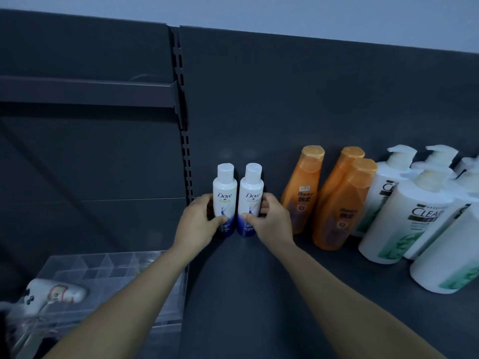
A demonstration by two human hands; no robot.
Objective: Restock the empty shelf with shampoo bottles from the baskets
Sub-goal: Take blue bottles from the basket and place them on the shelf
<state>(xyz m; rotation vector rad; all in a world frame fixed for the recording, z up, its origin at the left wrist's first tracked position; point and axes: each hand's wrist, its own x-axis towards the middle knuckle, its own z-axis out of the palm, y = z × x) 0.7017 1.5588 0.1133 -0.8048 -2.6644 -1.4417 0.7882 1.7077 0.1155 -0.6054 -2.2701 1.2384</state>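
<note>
One clear divider tray (103, 265) at 8 o'clock | left hand (197, 224), fingers curled round left Dove bottle (225, 198) | right Dove bottle (251, 196) just beside it, both upright mid-shelf (233, 294) | right hand (272, 224), fingers curled round right Dove bottle | orange bottles (300, 193) at 3 o'clock | white pump bottles (404, 218) at 4 o'clock

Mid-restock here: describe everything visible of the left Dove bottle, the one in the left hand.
The left Dove bottle is a small, glossy, plastic-looking bottle: white body fading to deep blue at the base, blue Dove logo, white cylindrical cap, closed. It stands upright at the back of the dark shelf. The left hand grips its lower half, thumb across the front, fingers round its left side. The right Dove bottle stands close beside it; contact between them is unclear.
</note>
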